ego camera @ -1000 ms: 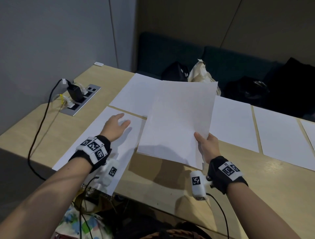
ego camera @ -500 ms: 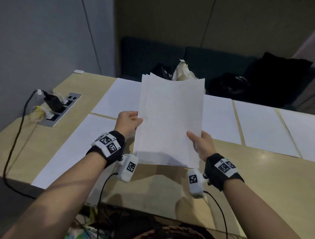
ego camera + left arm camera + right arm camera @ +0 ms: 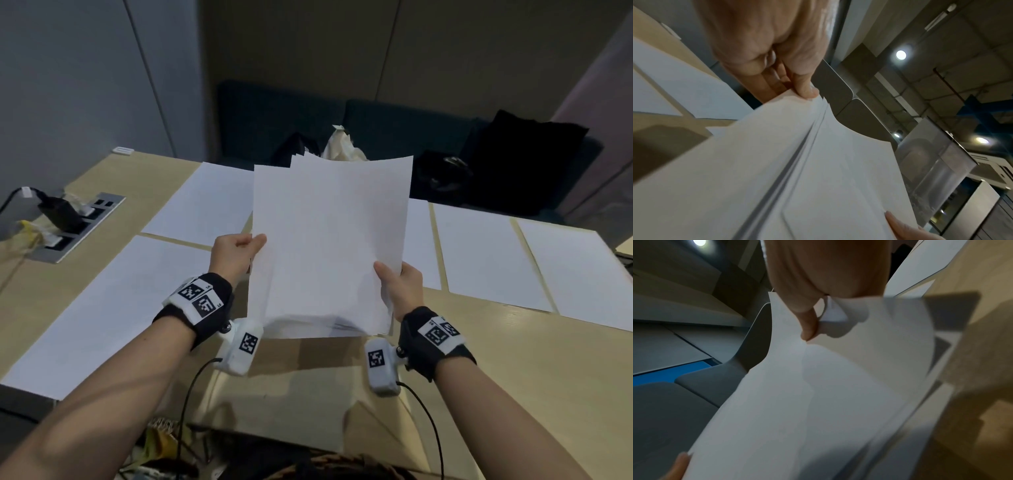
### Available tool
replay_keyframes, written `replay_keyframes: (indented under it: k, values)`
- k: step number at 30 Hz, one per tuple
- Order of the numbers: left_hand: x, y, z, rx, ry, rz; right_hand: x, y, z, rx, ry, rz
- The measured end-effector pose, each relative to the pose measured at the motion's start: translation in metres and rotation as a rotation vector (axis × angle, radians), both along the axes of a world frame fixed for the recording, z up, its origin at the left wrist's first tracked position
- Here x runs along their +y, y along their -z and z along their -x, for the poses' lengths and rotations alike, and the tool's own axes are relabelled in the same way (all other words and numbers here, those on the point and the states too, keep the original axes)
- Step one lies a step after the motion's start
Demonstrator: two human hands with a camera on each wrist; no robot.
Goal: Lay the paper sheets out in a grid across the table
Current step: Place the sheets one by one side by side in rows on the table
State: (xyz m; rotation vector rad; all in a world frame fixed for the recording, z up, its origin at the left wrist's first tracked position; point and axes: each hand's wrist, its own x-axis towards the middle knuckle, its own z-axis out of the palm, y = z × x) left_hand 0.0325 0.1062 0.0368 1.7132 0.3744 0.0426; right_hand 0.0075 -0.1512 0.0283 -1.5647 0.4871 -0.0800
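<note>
Both hands pinch the paper stack (image 3: 329,246) above the table (image 3: 513,370), left hand (image 3: 236,251) at its left edge, right hand (image 3: 399,284) at its right, likely to peel the next sheet.

1. The head view looks forward and down from above and behind both hands, taking in the table (image 3: 496,394) out past them.
2. The left wrist view sits close under the left hand (image 3: 764,45), facing along it and up towards the ceiling.
3. The right wrist view sits equally close beneath the right hand (image 3: 824,270), also tilted up.
4. All three share the paper stack (image 3: 329,246) between the hands.
</note>
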Motion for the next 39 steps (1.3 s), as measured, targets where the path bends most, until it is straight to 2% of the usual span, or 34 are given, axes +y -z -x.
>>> replay_keyframes:
  k: [7, 12, 16, 22, 24, 27, 30, 33, 39]
  values:
    - [0.010, 0.022, 0.017, 0.129, 0.004, -0.112, -0.025, 0.006, 0.007, 0.006, 0.058, -0.036]
    - [0.026, 0.050, 0.053, 0.291, -0.010, -0.355, -0.038, 0.017, 0.020, 0.042, 0.132, -0.045]
    - [0.036, 0.061, 0.078, 0.359, -0.080, -0.449, -0.045, 0.024, 0.028, 0.045, 0.142, -0.051]
    - [0.030, 0.066, 0.085, 0.253, -0.139, -0.612, -0.047, 0.026, 0.036, 0.050, 0.136, -0.048]
    - [0.018, 0.062, 0.087, 0.217, -0.071, -0.725, -0.048, 0.027, 0.037, 0.045, 0.137, -0.055]
    - [-0.007, 0.058, 0.093, 0.170, 0.204, -0.800, -0.050, 0.028, 0.038, 0.045, 0.147, -0.072]
    - [-0.025, 0.064, 0.098, 0.281, 0.495, -0.842, -0.051, 0.028, 0.037, 0.034, 0.159, -0.089]
    - [-0.025, 0.070, 0.096, 0.368, 0.561, -0.888, -0.054, 0.026, 0.036, 0.019, 0.164, -0.108]
    - [-0.012, 0.069, 0.089, 0.392, 0.593, -0.869, -0.056, 0.022, 0.035, 0.002, 0.163, -0.127]
